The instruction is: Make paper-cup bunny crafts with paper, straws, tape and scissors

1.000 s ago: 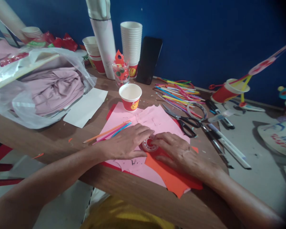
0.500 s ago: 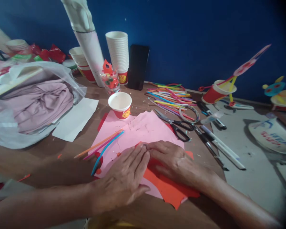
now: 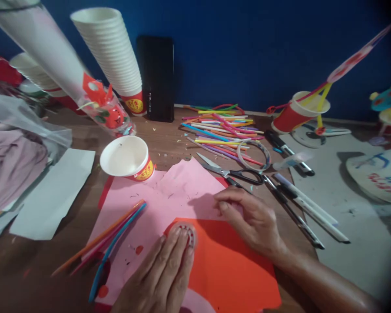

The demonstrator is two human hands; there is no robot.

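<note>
My left hand (image 3: 161, 278) lies flat, fingers together, with its fingertips pressing a small round tape roll (image 3: 186, 230) at the top left corner of an orange paper sheet (image 3: 228, 269). That orange sheet lies on pink paper (image 3: 163, 195) on the wooden table. My right hand (image 3: 250, 219) rests on the upper edge of the orange sheet, its fingers curled and pointing left, with nothing visibly held. Black-handled scissors (image 3: 234, 174) lie just beyond the right hand.
A paper cup (image 3: 127, 158) stands on the pink paper's far corner, with loose straws (image 3: 111, 243) to the left. A stack of cups (image 3: 112, 61), a black phone (image 3: 156, 78), a pile of coloured straws (image 3: 221, 130), markers (image 3: 299, 200) and a plastic bag (image 3: 16, 148) surround the work area.
The camera has moved closer and lower. My hands have drawn apart: the left now presses the tape roll on the orange sheet, and the right has shifted to the sheet's upper edge.
</note>
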